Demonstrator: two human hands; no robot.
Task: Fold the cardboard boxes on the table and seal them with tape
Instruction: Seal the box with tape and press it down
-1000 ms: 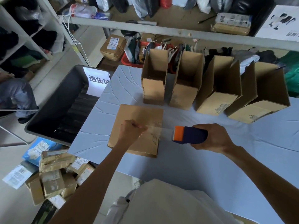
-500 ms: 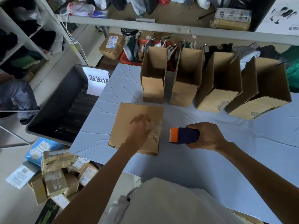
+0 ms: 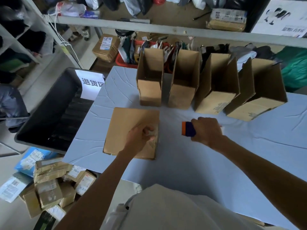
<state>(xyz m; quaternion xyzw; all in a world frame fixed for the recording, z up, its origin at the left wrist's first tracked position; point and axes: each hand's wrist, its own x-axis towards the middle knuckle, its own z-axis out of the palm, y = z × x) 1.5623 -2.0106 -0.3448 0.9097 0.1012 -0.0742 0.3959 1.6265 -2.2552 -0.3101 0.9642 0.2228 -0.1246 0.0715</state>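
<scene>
Cardboard, folded flat: the box [image 3: 126, 128] lies on the table [image 3: 182, 163] at centre-left of the frame, and I judge its longer side runs away from me. My left hand [image 3: 141, 136] sits at its right edge, fingers curled. Blur hides whether they pinch tape or only press. The tape dispenser [image 3: 188, 128] is just right of the box, apart from it, clenched in my right hand [image 3: 206, 130], which covers most of it. Four open boxes [image 3: 150, 87] stand in a row beyond.
</scene>
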